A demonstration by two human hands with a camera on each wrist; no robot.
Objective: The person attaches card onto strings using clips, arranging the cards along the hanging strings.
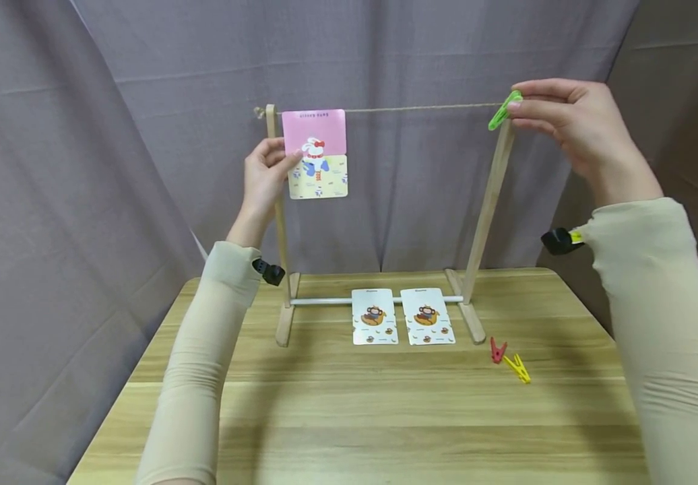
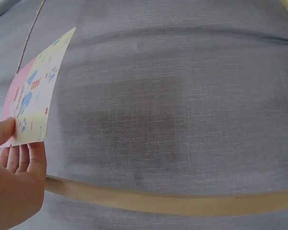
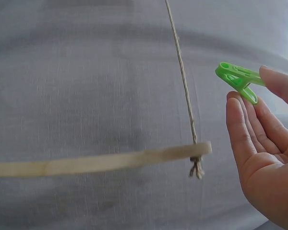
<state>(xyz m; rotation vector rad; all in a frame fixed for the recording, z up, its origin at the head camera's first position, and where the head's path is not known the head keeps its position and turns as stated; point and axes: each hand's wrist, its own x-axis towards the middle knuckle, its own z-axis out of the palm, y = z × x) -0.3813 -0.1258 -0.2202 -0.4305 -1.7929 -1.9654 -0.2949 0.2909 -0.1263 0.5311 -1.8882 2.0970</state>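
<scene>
A wooden rack (image 1: pixel 488 202) stands on the table with a string (image 1: pixel 422 107) stretched between its two posts. My left hand (image 1: pixel 264 176) pinches a pink and yellow picture card (image 1: pixel 315 153) and holds its top edge against the string beside the left post. In the left wrist view the card (image 2: pixel 33 98) shows edge-on above my left hand (image 2: pixel 12 182). My right hand (image 1: pixel 573 121) pinches a green clothespin (image 1: pixel 504 111) at the top of the right post, next to the string. The right wrist view shows the clothespin (image 3: pixel 237 79) just right of the string (image 3: pixel 185 86), apart from it.
Two monkey picture cards (image 1: pixel 374 316) (image 1: pixel 426 316) lie flat at the rack's base. A red clothespin (image 1: pixel 497 350) and a yellow clothespin (image 1: pixel 517 368) lie on the wooden table (image 1: pixel 385 417) to the right. Grey curtain (image 1: pixel 82 168) hangs behind and on both sides.
</scene>
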